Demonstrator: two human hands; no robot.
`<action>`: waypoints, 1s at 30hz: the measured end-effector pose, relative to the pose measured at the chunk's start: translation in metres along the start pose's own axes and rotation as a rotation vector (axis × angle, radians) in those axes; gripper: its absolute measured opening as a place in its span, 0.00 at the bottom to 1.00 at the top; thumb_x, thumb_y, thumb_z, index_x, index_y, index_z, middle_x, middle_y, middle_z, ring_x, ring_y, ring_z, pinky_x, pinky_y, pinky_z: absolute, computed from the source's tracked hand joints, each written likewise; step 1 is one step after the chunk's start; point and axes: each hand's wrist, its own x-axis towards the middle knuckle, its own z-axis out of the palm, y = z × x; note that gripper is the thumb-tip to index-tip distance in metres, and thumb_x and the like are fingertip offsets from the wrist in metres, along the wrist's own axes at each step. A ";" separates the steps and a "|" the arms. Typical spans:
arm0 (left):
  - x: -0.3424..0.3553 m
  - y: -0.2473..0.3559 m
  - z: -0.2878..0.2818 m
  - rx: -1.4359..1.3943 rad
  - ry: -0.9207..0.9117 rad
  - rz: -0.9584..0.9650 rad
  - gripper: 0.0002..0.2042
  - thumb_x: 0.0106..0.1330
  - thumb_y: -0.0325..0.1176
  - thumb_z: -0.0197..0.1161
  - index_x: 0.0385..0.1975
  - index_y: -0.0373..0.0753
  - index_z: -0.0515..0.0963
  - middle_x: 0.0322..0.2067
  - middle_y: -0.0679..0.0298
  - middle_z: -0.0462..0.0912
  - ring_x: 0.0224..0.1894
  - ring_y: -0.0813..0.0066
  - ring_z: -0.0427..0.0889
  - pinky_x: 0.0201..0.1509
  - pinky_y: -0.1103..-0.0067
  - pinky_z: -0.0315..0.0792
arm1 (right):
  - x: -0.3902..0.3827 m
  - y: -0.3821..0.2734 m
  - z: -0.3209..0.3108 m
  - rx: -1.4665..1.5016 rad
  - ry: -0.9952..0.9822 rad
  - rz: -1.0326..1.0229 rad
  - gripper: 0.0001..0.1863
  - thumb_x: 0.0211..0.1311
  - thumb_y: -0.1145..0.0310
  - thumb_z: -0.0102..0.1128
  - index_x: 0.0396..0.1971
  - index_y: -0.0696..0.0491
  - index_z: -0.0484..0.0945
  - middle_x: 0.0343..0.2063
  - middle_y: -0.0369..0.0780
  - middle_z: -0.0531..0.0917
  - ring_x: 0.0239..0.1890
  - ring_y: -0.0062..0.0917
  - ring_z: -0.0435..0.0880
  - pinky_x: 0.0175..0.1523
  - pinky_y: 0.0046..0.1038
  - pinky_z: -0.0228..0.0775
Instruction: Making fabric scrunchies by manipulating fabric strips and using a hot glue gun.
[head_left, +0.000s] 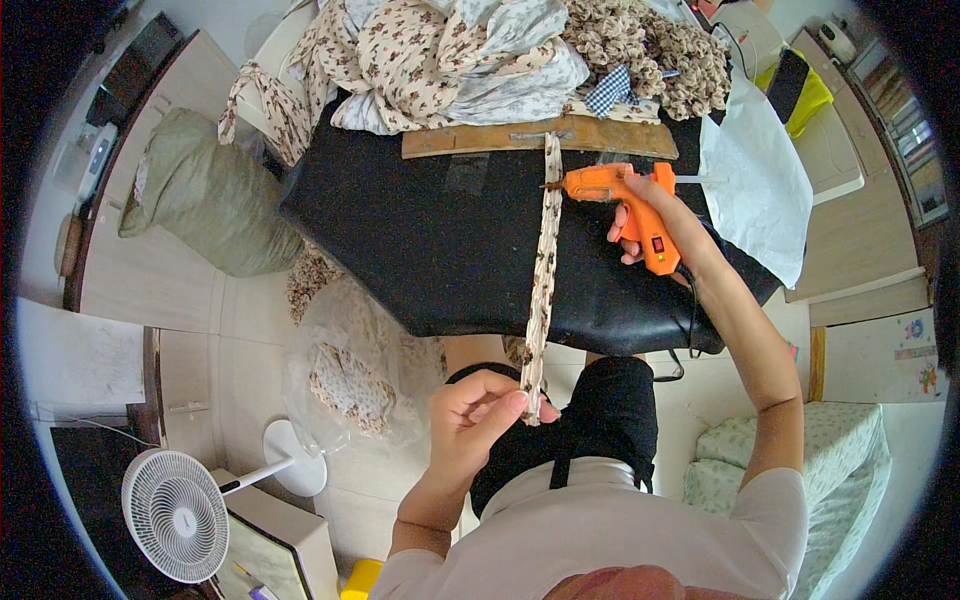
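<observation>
Head view: orange glue gun, any lettering illegible

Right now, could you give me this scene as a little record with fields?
Left grip: pinching the near end of a floral fabric strip
Right grip: holding an orange glue gun, nozzle at the strip; contact unclear
Work surface: black-covered table
Table's far side: brown wooden slat, heaped floral fabric, ruffled beige fabric
Left side: olive sack, white fan
</observation>
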 end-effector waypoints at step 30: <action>-0.001 -0.002 0.002 0.013 -0.001 0.011 0.10 0.63 0.33 0.58 0.26 0.33 0.75 0.22 0.51 0.82 0.23 0.66 0.83 0.28 0.76 0.75 | -0.029 0.012 0.005 0.069 -0.070 0.050 0.24 0.63 0.48 0.49 0.27 0.57 0.72 0.18 0.41 0.79 0.14 0.22 0.77 0.18 0.22 0.74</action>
